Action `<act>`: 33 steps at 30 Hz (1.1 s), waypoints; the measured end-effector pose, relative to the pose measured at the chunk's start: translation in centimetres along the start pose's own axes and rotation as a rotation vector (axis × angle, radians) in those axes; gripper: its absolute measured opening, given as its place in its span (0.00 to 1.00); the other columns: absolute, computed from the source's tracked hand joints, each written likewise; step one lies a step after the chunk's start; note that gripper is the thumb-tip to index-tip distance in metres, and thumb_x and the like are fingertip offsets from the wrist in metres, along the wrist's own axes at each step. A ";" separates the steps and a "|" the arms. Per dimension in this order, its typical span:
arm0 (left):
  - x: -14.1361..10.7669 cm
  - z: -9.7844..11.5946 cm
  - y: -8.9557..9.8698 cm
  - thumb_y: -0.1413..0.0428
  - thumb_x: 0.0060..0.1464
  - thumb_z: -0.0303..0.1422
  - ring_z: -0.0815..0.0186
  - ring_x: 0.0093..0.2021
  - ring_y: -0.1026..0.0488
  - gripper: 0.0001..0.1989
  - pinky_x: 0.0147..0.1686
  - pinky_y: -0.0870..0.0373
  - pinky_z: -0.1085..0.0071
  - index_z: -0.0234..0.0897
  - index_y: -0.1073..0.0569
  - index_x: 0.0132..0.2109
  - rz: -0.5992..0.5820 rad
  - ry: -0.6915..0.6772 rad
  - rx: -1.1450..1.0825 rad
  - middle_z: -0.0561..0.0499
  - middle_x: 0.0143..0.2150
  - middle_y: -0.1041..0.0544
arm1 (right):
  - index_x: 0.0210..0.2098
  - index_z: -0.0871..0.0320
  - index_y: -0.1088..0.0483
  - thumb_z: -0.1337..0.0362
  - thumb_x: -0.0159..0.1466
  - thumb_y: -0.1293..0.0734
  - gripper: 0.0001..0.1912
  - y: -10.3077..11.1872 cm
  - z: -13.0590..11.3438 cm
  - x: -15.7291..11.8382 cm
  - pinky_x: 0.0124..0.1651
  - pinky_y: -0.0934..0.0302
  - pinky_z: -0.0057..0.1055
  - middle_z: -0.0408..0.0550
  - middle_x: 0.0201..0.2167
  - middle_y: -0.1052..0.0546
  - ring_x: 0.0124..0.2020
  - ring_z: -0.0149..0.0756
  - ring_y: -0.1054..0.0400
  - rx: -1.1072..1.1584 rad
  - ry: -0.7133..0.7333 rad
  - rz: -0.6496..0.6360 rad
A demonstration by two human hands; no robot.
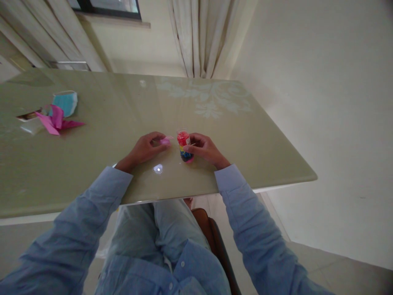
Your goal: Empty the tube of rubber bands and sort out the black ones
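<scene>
Two forearms (102, 200) angled inward — left hand (148, 146) closed on pink piece (166, 141), right hand (205, 149) clasped around bottle (183, 141).

this looks like a home, judging by long cream fabric curtains (201, 37), a dark-framed glass window (110, 12) and a glossy olive-green worktop (123, 106) with pale flowers (213, 96).

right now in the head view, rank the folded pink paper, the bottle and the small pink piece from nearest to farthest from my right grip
1. bottle: held in the right grip
2. small pink piece: left of the bottle, at the fingertips of the left grip
3. folded pink paper: far over on the table's left side
</scene>
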State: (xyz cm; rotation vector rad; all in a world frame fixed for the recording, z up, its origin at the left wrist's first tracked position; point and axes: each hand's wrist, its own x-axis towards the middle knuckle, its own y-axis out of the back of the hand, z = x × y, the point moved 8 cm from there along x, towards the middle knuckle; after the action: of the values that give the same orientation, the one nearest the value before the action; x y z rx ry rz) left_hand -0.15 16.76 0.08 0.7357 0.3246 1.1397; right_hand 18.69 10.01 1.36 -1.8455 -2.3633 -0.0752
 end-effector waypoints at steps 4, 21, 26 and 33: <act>0.0 -0.2 -0.1 0.39 0.47 0.49 0.59 0.38 0.25 0.22 0.38 0.28 0.66 0.39 0.22 0.44 -0.006 0.021 -0.003 0.46 0.42 0.19 | 0.38 0.58 0.25 0.56 0.53 0.23 0.17 0.1 0.1 0.0 0.37 0.33 0.28 0.43 0.34 0.23 0.33 0.30 0.29 -0.008 0.003 0.006; 0.0 0.3 -0.1 0.40 0.48 0.51 0.57 0.42 0.24 0.24 0.45 0.28 0.64 0.37 0.23 0.45 -0.003 -0.040 0.013 0.45 0.44 0.19 | 0.40 0.57 0.24 0.55 0.54 0.23 0.19 0.1 -0.2 -0.1 0.38 0.32 0.30 0.46 0.38 0.22 0.36 0.32 0.28 -0.049 0.036 0.019; 0.0 0.3 -0.2 0.41 0.49 0.52 0.57 0.43 0.24 0.24 0.47 0.28 0.62 0.37 0.23 0.45 0.005 -0.070 0.046 0.44 0.45 0.19 | 0.39 0.56 0.24 0.54 0.54 0.23 0.18 0.4 -0.6 -0.2 0.42 0.31 0.33 0.46 0.38 0.22 0.38 0.34 0.28 -0.064 0.077 0.041; -0.6 1.2 0.2 0.42 0.51 0.49 0.58 0.42 0.24 0.23 0.45 0.28 0.63 0.35 0.23 0.46 0.049 -0.085 0.021 0.43 0.46 0.19 | 0.42 0.54 0.23 0.57 0.53 0.22 0.18 0.4 -0.8 -0.4 0.49 0.32 0.37 0.46 0.42 0.21 0.43 0.36 0.27 -0.145 0.119 0.034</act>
State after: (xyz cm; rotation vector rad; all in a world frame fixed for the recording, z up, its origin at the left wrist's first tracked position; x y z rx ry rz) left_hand 0.16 15.87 0.97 0.8115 0.2481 1.1491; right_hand 19.25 9.68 2.04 -1.8855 -2.3002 -0.3511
